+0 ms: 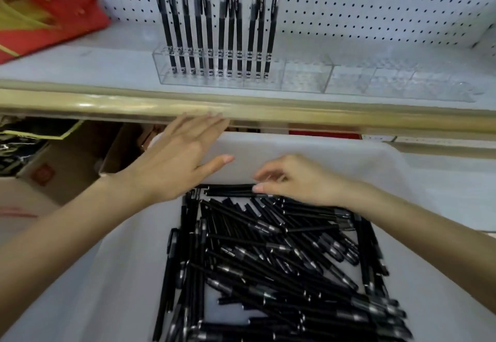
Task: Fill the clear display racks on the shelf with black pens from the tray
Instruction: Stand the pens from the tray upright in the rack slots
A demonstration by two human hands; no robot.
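A white tray (pixel 128 274) in front of me holds a loose heap of several black pens (pixel 281 255). My right hand (pixel 298 178) reaches over the tray's far edge, its thumb and fingers closing on a black pen (pixel 228 190) lying along that edge. My left hand (pixel 179 159) hovers flat with straight fingers above the tray's far left corner, holding nothing. On the shelf above stands a clear display rack (pixel 303 78); its left part holds several upright black pens (pixel 214 27), its right part has none.
A second clear rack (pixel 402 84) without pens adjoins on the right. A gold shelf edge (pixel 349 119) runs between tray and racks. White pegboard (pixel 375 6) backs the shelf. A red bag (pixel 40 11) sits at the shelf's left. Cardboard boxes (pixel 67 164) lie below left.
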